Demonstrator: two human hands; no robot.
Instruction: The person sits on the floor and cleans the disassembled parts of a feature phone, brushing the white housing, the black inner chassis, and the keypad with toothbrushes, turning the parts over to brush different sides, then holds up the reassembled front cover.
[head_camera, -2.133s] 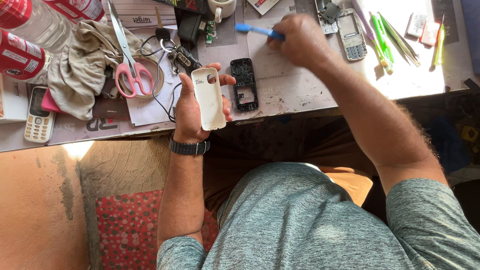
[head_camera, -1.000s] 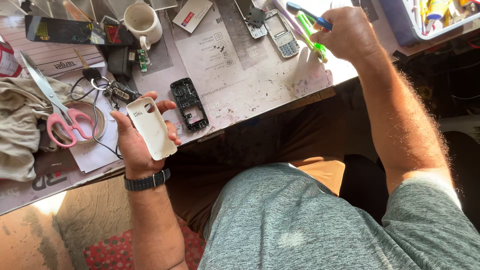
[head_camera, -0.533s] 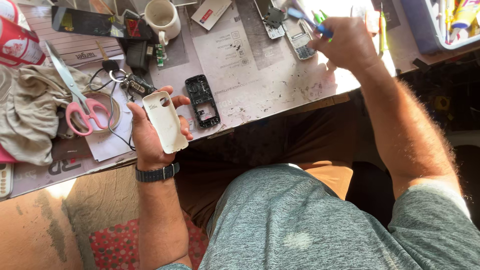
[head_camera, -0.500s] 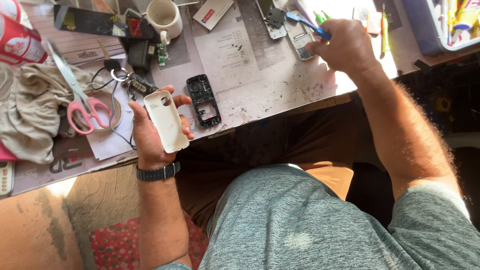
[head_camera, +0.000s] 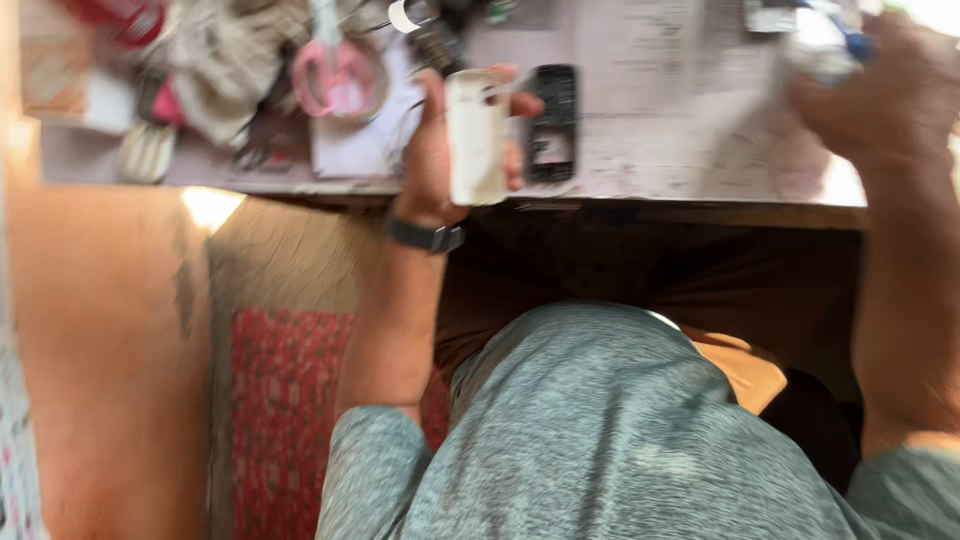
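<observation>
The view is motion-blurred. My left hand (head_camera: 432, 150) grips a white phone back cover (head_camera: 476, 136) upright at the table's near edge; a dark wristband sits on that wrist. A black open phone body (head_camera: 552, 122) lies on the table just right of it. My right hand (head_camera: 880, 95) is raised at the top right, closed around a blue-tipped tool (head_camera: 850, 40) that only partly shows.
The paper-covered table (head_camera: 680, 150) carries pink-handled scissors (head_camera: 335, 75), a crumpled grey cloth (head_camera: 220, 65), a small pale handset (head_camera: 148, 150) and a red item (head_camera: 125, 15). Below lie a red patterned mat (head_camera: 285, 420) and my grey shirt.
The view has swung left and down and blurred. My left hand keeps the white cover. My right hand with the blue tool now sits at the far right.
</observation>
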